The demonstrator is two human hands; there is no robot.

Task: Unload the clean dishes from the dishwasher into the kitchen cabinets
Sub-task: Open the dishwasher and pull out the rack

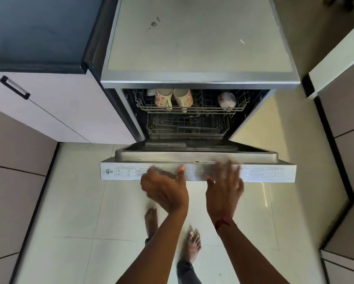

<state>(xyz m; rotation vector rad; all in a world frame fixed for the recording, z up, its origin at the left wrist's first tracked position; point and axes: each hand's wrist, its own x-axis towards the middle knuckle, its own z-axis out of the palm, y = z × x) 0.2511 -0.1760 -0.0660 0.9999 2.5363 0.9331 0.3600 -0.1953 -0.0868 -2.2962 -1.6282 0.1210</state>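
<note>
Holds nothing in L hand (163,189) or R hand (223,187): fingers apart, blurred, at front edge of dropped-open dishwasher door (274,173); contact unclear. Beyond hands, in upper rack (192,109): 2 red-flowered mugs (162,98) ahead of L, patterned bowl (226,100) ahead of R. Under that, lower rack (186,128), contents unclear. Bare feet (192,247) below wrists.

One head-worn wide-angle camera looks steeply down from above and just in front of the dishwasher (199,48), facing its open cavity. The dishwasher's lowered door (196,156) sits mid-frame, close. The tiled floor (69,201) before the dishwasher fills the lower frame. Straight lines bow toward the edges.
</note>
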